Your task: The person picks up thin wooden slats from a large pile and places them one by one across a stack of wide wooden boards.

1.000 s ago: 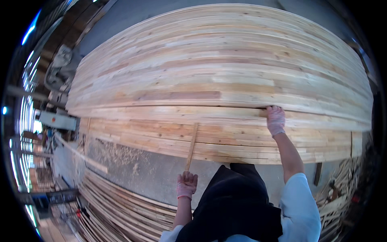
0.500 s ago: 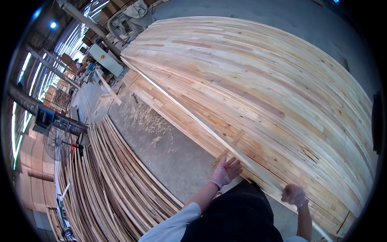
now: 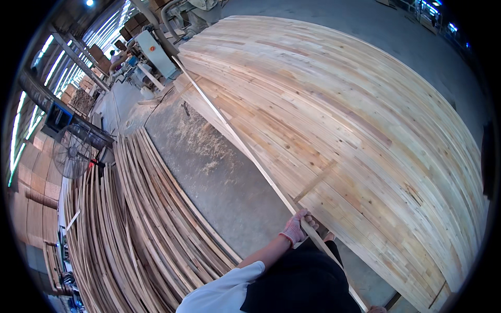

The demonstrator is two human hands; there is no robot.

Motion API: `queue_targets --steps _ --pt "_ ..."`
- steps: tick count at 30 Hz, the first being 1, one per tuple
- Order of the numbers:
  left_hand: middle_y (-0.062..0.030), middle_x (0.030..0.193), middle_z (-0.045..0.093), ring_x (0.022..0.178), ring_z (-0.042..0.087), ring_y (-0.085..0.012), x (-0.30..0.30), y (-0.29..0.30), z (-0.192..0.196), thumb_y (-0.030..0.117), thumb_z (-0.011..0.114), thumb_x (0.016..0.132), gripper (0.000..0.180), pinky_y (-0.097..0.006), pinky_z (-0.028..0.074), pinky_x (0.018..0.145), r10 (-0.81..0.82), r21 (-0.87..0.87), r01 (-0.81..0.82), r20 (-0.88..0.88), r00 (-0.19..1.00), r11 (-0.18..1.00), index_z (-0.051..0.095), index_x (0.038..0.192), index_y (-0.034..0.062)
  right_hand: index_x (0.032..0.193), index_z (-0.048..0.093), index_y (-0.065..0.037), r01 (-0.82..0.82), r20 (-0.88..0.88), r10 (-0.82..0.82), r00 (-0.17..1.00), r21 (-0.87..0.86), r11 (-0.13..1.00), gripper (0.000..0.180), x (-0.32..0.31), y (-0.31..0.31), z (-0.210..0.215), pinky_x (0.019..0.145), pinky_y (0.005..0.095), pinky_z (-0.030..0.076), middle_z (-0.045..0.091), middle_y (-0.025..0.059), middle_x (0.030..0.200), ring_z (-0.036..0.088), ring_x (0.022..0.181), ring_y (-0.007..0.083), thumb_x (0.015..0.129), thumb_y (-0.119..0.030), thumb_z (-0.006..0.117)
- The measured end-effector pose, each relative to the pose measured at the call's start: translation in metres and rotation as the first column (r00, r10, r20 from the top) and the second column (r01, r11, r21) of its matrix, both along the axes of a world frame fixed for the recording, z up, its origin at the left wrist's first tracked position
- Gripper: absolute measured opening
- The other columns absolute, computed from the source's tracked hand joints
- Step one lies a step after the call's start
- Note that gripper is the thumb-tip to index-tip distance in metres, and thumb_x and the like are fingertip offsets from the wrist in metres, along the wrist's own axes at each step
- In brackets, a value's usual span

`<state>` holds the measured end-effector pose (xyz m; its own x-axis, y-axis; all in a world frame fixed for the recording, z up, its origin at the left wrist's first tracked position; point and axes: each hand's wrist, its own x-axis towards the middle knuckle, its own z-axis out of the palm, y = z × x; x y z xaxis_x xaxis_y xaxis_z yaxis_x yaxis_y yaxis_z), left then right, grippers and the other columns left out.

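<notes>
**Left hand holds a long wood strip beside the big stack of boards**

At the far left, stacked brown cardboard boxes (image 3: 96, 52) stand by the wall, and a dark screen with a blue frame (image 3: 56, 118) hangs above a round black fan (image 3: 73, 156). A pale grey machine cabinet (image 3: 156, 55) with a small orange mark stands at the far end of the stack.

The left hand (image 3: 296, 228), in a light glove with a red cuff, has its grip closed around a long thin wood strip (image 3: 235, 136). The strip runs from the machine, along the left edge of the wide stack of pale boards (image 3: 339, 120), down past the person's dark clothes. The right hand (image 3: 377, 309) shows only as a small part at the lower edge, near the end of the strip; I cannot tell whether its grip is open or closed.

On the floor at the left lies a pile of thin curved strips (image 3: 135, 229), and sawdust (image 3: 201, 141) covers the concrete between pile and stack.
</notes>
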<state>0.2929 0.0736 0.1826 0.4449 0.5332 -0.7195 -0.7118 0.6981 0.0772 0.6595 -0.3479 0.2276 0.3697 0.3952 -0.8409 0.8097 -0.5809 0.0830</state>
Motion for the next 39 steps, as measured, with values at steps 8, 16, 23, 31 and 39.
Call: queue_targets --steps 8,16,23,31,39 --pt "-0.0053 0.065 0.054 0.064 0.054 -0.0246 -0.054 -0.044 -0.002 0.023 0.064 0.085 0.018 -0.049 0.05 0.081 0.016 0.068 -0.021 0.073 0.997 0.997 0.058 0.08 0.0068 0.107 0.065 -0.006 -0.036 0.097 0.05 0.994 -0.146 0.989 0.043 -0.039 -0.029 -0.003 0.085 0.0442 0.052 0.063 0.0204 0.112 0.06 0.106 0.0362 0.068 -0.023 0.066" --pt "-0.0032 0.067 0.054 0.065 0.055 -0.0213 -0.055 -0.06 0.027 0.02 0.064 0.085 0.013 -0.044 0.05 0.072 0.101 0.065 -0.1 -0.015 0.995 0.993 0.057 0.085 0.0088 0.086 0.068 -0.006 -0.067 0.115 0.055 0.992 0.107 0.992 0.024 -0.024 -0.037 -0.015 0.071 0.0436 0.054 0.068 0.0171 0.095 0.066 0.087 0.0313 0.078 -0.025 0.056" --pt "-0.0072 0.078 0.059 0.073 0.059 -0.0284 -0.031 -0.091 0.001 0.023 0.06 0.088 0.014 -0.05 0.049 0.08 0.072 0.207 -0.113 0.196 0.978 0.972 0.057 0.087 0.0088 0.083 0.066 -0.005 -0.182 0.068 0.175 0.982 0.122 0.976 0.036 0.029 -0.048 -0.02 0.073 0.0462 0.051 0.065 0.0186 0.1 0.064 0.09 0.0313 0.087 -0.036 0.049" --pt "-0.0016 0.079 0.062 0.07 0.055 -0.0171 0.019 -0.165 -0.051 0.039 0.063 0.087 0.027 -0.032 0.045 0.064 -0.272 0.136 0.292 -0.151 0.95 0.947 0.061 0.087 0.0121 0.101 0.071 -0.014 -0.188 -0.003 0.188 0.982 -0.021 0.982 0.052 0.02 0.061 -0.035 0.085 0.0378 0.05 0.069 0.0122 0.099 0.064 0.097 0.0285 0.067 -0.053 0.069" --pt "-0.0117 0.1 0.064 0.09 0.062 -0.0251 0.082 -0.233 -0.055 0.02 0.062 0.088 0.02 -0.039 0.049 0.084 -0.296 -0.21 0.301 0.054 0.954 0.93 0.059 0.103 0.0065 0.113 0.063 -0.008 -0.349 -0.194 0.465 0.864 0.437 0.829 0.062 -0.099 0.195 0.026 0.082 0.041 0.05 0.066 0.0196 0.101 0.063 0.099 0.0334 0.076 -0.057 0.061"
